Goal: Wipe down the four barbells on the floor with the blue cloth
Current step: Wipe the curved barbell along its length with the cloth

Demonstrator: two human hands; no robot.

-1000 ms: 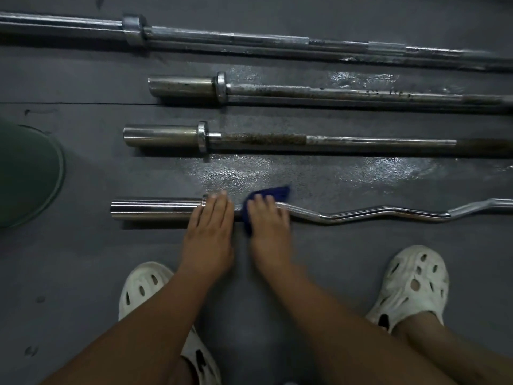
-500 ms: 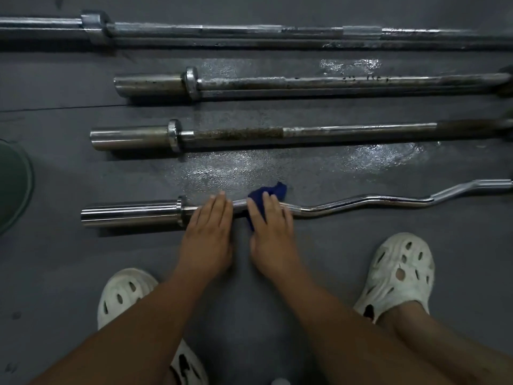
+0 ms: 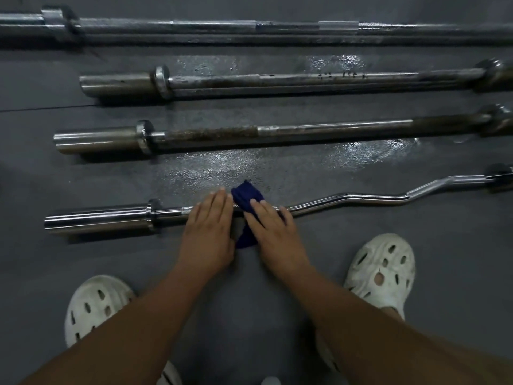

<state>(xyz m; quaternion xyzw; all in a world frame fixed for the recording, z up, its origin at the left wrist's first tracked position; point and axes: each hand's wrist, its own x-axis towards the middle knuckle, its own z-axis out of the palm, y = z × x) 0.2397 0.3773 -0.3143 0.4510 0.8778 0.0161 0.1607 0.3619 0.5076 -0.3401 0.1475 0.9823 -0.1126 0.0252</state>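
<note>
One blue cloth [image 3: 246, 196] under right hand [image 3: 273, 232]

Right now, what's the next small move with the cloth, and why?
Probably slide the right hand and blue cloth rightward along the EZ curl bar toward its bends: the cloth drapes the shaft's left part, the left hand presses the bar beside it, and most of the shaft lies further right.

The dark grey rubber floor [image 3: 416, 245] carries four barbells lying side by side: a long steel bar [image 3: 222, 26] farthest off, then a stained straight bar [image 3: 277, 79], a rust-speckled straight bar [image 3: 305, 130] and, nearest, a shiny chrome curl bar [image 3: 361, 197]. Wet glossy patches [image 3: 249, 165] lie between the bars. Two white perforated clogs [image 3: 95, 304] stand well apart.
</note>
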